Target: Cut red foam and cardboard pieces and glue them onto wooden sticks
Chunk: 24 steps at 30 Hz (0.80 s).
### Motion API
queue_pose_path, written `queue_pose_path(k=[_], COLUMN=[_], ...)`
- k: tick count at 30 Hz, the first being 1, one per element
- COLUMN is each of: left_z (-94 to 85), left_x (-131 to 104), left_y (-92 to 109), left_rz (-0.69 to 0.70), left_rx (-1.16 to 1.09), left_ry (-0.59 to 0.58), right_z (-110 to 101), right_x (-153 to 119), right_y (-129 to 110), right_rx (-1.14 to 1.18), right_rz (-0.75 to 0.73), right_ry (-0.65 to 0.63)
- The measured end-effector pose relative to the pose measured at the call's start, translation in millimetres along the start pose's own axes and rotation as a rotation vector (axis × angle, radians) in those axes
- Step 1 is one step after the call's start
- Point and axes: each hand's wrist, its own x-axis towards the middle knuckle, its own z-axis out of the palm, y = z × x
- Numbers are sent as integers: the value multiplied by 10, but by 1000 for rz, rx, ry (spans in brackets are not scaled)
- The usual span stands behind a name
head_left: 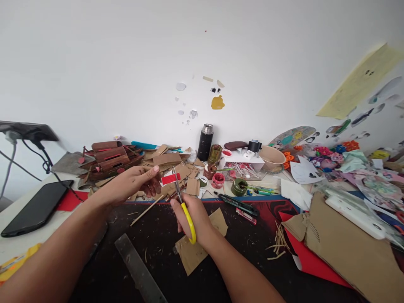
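Observation:
My right hand (197, 216) is closed round the yellow-handled scissors (188, 221), whose blades point up and away from me. A small red paper strip (170, 179) with a white edge lies across the blades. Its left end meets the fingertips of my left hand (143, 179), which pinch it; the thumb is stretched above the curled fingers. Below my right hand, a piece of brown cardboard (191, 254) rests on the dark mat (170, 273). A metal ruler (137, 267) lies nearer to me, and a thin wooden stick (147, 210) is under my left hand.
Cardboard scraps (167, 159) and a brown model boat (110, 158) crowd the back left. A black flask (205, 142), paint jars (239, 186) and a utility knife (238, 204) stand or lie at centre. Large cardboard (350, 248) covers the right; a phone (37, 206) lies left.

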Motion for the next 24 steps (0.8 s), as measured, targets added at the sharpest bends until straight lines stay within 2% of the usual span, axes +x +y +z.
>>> queue_pose_path(k=[6, 24], left_z=[-16, -17], left_x=[-5, 27], left_y=[-25, -107], left_rz=[-36, -6], left_rx=[-71, -103], left_ry=[64, 79], right_z=[12, 2], right_x=[-7, -19], right_y=[-20, -25], right_rx=[13, -7], right_rz=[17, 76], right_ry=[19, -10])
